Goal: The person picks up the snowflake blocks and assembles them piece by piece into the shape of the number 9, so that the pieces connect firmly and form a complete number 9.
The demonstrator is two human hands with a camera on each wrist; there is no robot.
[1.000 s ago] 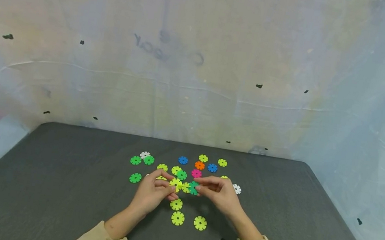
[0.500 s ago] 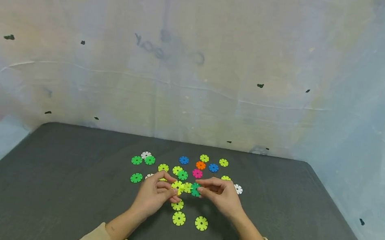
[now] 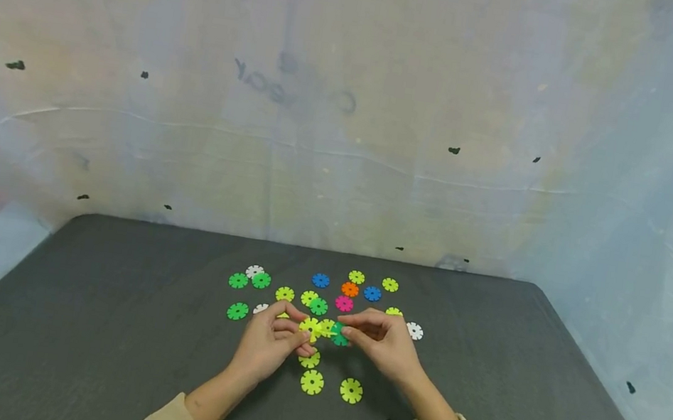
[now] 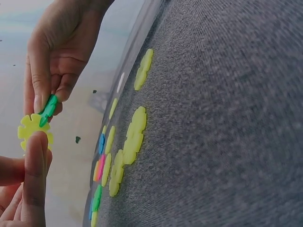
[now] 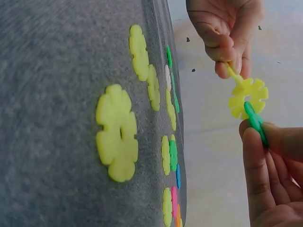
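My left hand pinches a slotted yellow plastic disc between thumb and fingers. In the right wrist view that yellow disc is edge-on and meets a second yellow disc at an angle. My right hand pinches a green slotted disc, whose edge sits at the slotted rim of the second yellow disc. From the left wrist view, the green disc overlaps the top of the yellow disc. Both hands hold these pieces above the table, facing each other.
Loose slotted discs lie on the dark grey table: a yellow disc near the front, green discs at left, and an orange disc, a pink disc and blue discs behind. A pale sheet hangs beyond the table.
The green disc has tilted slightly in my right hand, and a yellow edge now overlaps it in the head view. Both hands keep their pinches and nearly their places.
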